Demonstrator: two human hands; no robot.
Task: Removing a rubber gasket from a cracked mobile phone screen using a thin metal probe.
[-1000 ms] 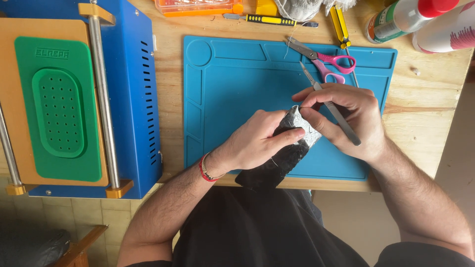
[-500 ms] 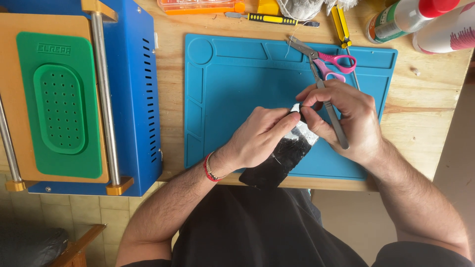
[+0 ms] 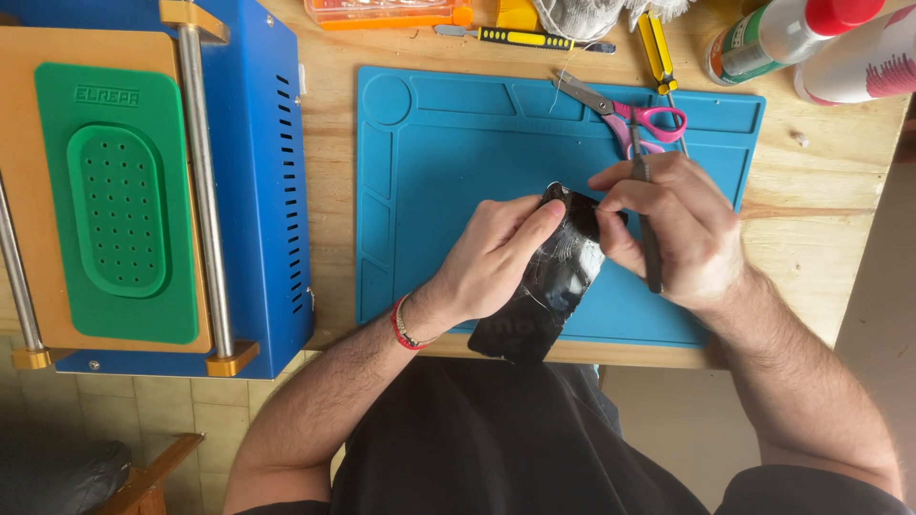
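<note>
Head view: worn on the person's head, looking almost straight down.
Facing: onto the wooden table and blue mat, the person's lap at the bottom edge.
Nearness: close, both forearms fill the lower frame.
Shared scene: only one view.

A small electronics repair workshop is indicated by the blue silicone work mat, the blue screen-separator machine and the yellow-handled screwdriver.
</note>
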